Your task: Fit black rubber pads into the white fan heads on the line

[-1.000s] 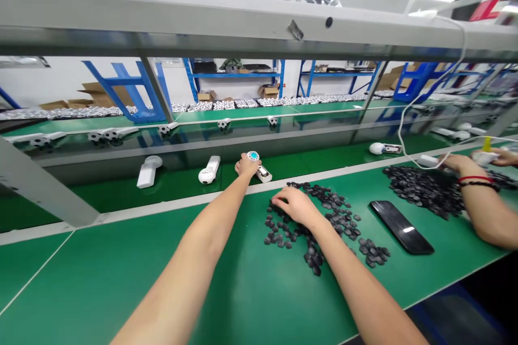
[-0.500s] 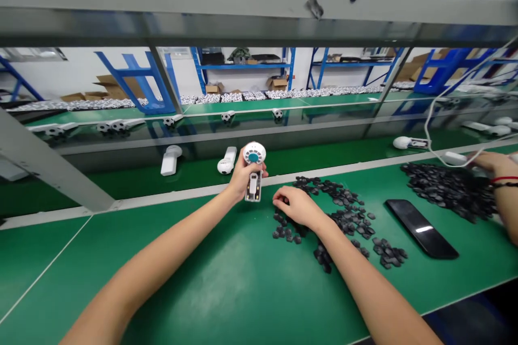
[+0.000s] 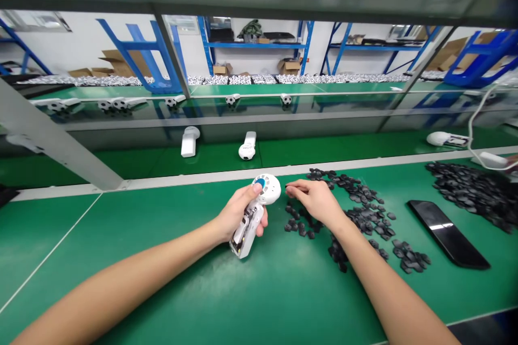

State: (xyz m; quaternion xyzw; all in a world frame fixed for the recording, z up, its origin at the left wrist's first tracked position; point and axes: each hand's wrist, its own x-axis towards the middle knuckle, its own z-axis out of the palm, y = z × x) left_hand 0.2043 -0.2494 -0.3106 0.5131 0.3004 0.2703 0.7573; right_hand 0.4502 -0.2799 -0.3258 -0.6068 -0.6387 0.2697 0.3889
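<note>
Centrally, left hand [image 3: 235, 213] grasping a white device [image 3: 271, 192], right hand [image 3: 319, 202] pinching a black piece [image 3: 287, 187] just beside

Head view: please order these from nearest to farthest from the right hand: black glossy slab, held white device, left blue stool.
1. Held white device: left of the right hand.
2. Black glossy slab: to the right.
3. Left blue stool: far back, upper left.

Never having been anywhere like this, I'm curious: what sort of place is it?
Probably a factory assembly line: a long, smooth green workbench, heaped small, flat black pieces, and massed black-and-white items beyond.
</note>
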